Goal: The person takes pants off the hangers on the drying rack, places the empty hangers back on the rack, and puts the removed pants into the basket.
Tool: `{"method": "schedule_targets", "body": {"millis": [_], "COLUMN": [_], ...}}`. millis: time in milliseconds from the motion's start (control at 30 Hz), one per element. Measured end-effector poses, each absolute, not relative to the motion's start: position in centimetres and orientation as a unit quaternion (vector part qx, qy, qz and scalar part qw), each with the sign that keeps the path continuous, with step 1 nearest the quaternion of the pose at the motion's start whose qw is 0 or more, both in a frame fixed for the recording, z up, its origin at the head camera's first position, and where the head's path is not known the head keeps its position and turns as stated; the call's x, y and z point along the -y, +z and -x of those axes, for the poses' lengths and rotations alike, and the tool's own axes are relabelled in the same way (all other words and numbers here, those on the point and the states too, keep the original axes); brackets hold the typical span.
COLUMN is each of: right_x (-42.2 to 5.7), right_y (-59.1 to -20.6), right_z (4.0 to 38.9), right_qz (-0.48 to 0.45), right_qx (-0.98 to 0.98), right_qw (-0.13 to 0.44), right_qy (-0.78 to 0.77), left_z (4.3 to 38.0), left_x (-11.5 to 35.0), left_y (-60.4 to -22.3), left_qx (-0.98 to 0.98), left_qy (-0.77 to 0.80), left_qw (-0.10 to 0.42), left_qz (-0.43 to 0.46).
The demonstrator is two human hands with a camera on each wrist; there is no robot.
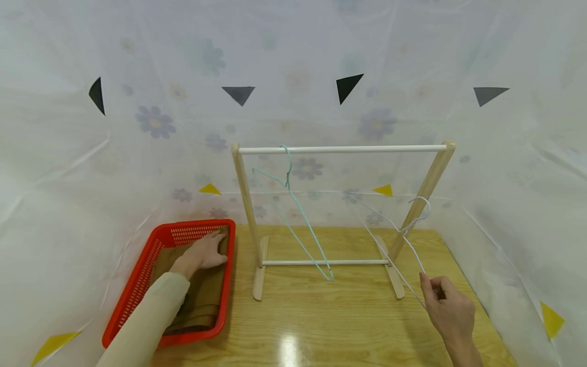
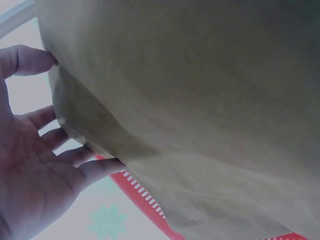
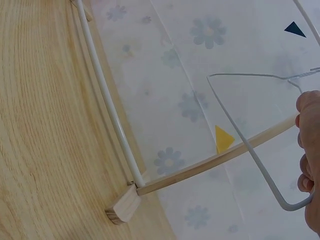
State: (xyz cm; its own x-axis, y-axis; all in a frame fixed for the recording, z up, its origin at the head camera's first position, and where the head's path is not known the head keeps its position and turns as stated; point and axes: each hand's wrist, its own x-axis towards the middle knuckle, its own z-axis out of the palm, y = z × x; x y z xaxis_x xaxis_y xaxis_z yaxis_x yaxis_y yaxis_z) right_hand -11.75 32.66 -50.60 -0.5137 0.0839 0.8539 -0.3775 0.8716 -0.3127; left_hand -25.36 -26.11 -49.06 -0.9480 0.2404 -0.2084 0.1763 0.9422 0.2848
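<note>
My left hand [image 1: 205, 253] reaches into the red basket [image 1: 231, 270], on a folded brown cloth [image 1: 202, 300]. In the left wrist view its spread fingers [image 2: 102, 170] touch the edge of the brown cloth [image 2: 200, 110], the thumb apart from them. At the right, my right hand [image 1: 451, 306] grips one end of a white wire hanger [image 1: 415, 250], hook upward, in front of the rack's right post. In the right wrist view the hanger [image 3: 240, 132] slants out from the curled fingers. A mint-green hanger [image 1: 300, 206] hangs from the rack's top bar by its hook.
The wooden rack [image 1: 247, 204] with a white top bar [image 1: 357, 149] and lower bar [image 1: 293, 262] stands on the wood-grain table [image 1: 321, 316]. Flowered plastic sheeting [image 1: 293, 61] with black, grey and yellow triangles surrounds it. The basket is left of the rack.
</note>
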Motion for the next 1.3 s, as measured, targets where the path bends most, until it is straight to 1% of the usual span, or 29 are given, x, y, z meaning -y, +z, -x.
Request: {"method": "schedule_targets", "body": {"millis": [200, 367, 567, 733, 900, 1033, 1133, 1300], "right_x": [-32.5, -32.3, -32.2, -32.1, -32.1, -32.1, -32.1, -32.0], "right_y": [-50.5, -49.8, -49.1, -49.0, -49.0, -48.9, -48.9, -49.0], "right_z": [11.9, 11.7, 11.5, 11.5, 11.5, 11.3, 11.4, 11.6], "right_qz": [-0.097, -0.101, -0.104, -0.103, -0.103, -0.103, -0.105, -0.109], "right_qx": [0.824, 0.830, 0.836, 0.833, 0.831, 0.841, 0.836, 0.828], "right_qw": [0.506, 0.497, 0.488, 0.495, 0.499, 0.488, 0.493, 0.502], "right_qy": [0.237, 0.233, 0.231, 0.226, 0.222, 0.210, 0.219, 0.224], "left_z": [24.6, 23.9, 23.6, 23.3, 22.8, 22.5, 22.4, 22.8], "left_x": [26.0, 25.4, 24.7, 23.9, 22.6, 21.5, 20.7, 19.9], "left_y": [-48.2, -47.5, -46.9, -46.3, -45.5, -45.1, -44.9, -44.9], "left_qx": [-0.980, -0.983, -0.986, -0.985, -0.984, -0.980, -0.976, -0.963], "left_qy": [0.132, 0.123, 0.112, 0.093, 0.077, 0.088, 0.098, 0.088], "left_qw": [0.112, 0.087, 0.022, -0.036, -0.074, -0.102, -0.126, -0.195], "left_qz": [-0.101, -0.107, -0.125, -0.139, -0.146, -0.146, -0.147, -0.166]}}
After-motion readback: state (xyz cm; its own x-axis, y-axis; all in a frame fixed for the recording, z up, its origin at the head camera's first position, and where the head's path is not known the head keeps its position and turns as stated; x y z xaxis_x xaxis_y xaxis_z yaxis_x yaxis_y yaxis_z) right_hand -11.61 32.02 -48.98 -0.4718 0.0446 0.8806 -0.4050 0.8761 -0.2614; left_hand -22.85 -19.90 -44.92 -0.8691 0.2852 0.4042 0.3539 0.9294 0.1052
